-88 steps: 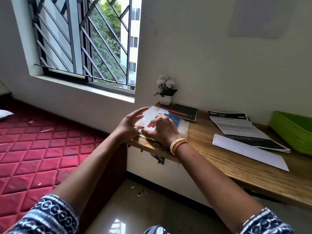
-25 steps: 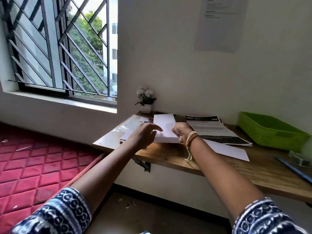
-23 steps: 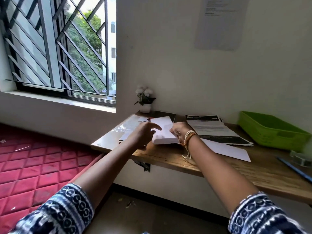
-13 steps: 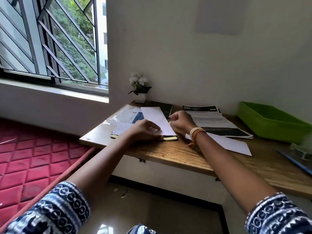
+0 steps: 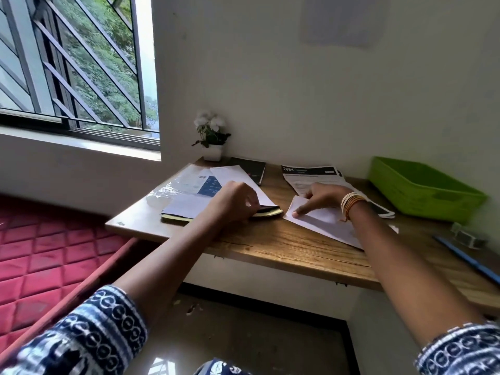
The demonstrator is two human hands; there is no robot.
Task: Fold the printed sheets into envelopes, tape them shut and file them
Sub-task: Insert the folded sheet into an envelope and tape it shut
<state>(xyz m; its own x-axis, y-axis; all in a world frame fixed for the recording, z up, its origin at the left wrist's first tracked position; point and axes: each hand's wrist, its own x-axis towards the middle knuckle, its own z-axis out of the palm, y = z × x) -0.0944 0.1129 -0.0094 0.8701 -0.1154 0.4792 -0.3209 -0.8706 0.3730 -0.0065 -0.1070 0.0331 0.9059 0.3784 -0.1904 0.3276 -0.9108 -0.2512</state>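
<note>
A folded white envelope (image 5: 238,177) lies on a clear plastic file (image 5: 186,185) with a yellow edge, at the left of the wooden desk (image 5: 284,244). My left hand (image 5: 232,203) sits on the file's near edge, fingers curled around it beside the envelope's end. To the right, a blank white sheet (image 5: 324,223) lies flat. My right hand (image 5: 322,197) holds that sheet's left corner, index finger along the paper and thumb at its far edge. Behind it is a stack of printed sheets (image 5: 311,175).
A green tray (image 5: 422,190) stands at the back right. A tape roll (image 5: 468,236) and a blue stick (image 5: 470,262) lie at the right edge. A potted flower (image 5: 212,139) and dark notebook (image 5: 250,170) are by the wall. A red mattress (image 5: 40,253) is at the left.
The envelope was laid down onto the file and my left hand stayed on it. My right hand left the envelope and moved right onto the blank white sheet.
</note>
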